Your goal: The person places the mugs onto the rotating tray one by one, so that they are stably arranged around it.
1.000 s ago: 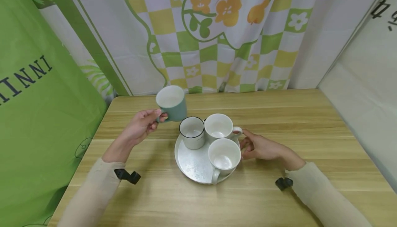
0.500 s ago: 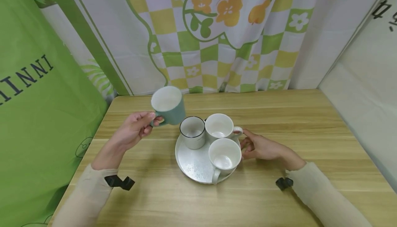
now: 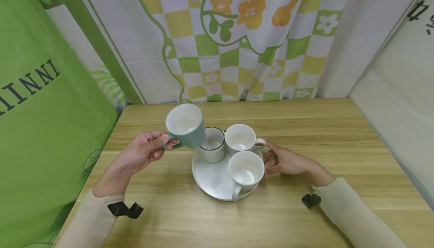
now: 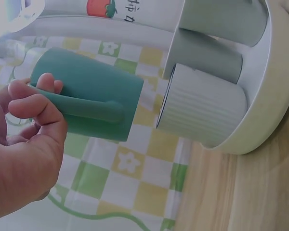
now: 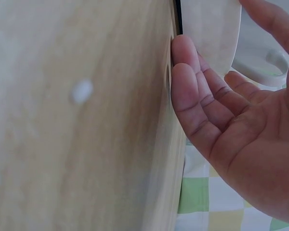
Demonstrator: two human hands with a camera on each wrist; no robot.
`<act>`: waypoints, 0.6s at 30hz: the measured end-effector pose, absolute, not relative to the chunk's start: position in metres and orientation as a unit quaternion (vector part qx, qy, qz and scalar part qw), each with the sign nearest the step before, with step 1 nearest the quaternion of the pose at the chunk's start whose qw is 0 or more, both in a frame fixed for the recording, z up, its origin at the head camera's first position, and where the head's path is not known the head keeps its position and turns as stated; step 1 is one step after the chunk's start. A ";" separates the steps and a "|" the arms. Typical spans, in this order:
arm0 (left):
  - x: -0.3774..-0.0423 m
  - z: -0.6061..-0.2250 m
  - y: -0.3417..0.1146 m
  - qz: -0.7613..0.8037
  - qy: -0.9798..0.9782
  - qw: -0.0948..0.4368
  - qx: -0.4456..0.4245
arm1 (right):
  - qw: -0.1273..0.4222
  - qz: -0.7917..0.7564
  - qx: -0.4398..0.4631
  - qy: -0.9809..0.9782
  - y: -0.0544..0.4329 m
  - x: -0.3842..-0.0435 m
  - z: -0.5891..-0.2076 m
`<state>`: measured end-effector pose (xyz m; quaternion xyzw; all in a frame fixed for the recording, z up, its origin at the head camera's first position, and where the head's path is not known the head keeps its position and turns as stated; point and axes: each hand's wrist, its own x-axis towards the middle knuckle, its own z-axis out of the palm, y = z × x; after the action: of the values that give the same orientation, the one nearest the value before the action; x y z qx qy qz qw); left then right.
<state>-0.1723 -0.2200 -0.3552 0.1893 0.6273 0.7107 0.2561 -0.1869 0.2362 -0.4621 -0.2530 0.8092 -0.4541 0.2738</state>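
My left hand pinches the handle of a teal mug, white inside. The mug hangs above the table at the tray's far left, its mouth tilted a little toward me. In the left wrist view, the base of the teal mug is close over the rim of a ribbed white mug. This dark-rimmed mug stands upright on a round tray with two plain white mugs, one at the back and one in front. My right hand holds the tray's right edge, thumb and fingers spread along it.
A wooden table lies under everything. Behind it hangs a checked curtain, with green cloth at left and a pale wall at right. A black camera mount sits on the left wrist, another on the right.
My left hand has brought the teal mug slightly left, then down and nearer, so it now overlaps the dark-rimmed mug in the head view. The right hand and tray stay put.
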 end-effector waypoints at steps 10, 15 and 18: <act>-0.159 -0.360 -0.213 0.700 0.615 0.277 0.234 | 0.277 -0.457 -0.252 0.807 0.236 -0.186 -0.462; -0.153 -0.364 -0.208 0.696 0.607 0.289 0.252 | 0.274 -0.454 -0.254 0.809 0.236 -0.187 -0.462; -0.150 -0.365 -0.205 0.694 0.603 0.298 0.257 | 0.273 -0.455 -0.256 0.808 0.236 -0.187 -0.462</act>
<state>-0.1496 -0.2054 -0.3652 0.2568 0.6030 0.6939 0.2981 -0.1867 0.2362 -0.4623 -0.2555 0.8082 -0.4547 0.2733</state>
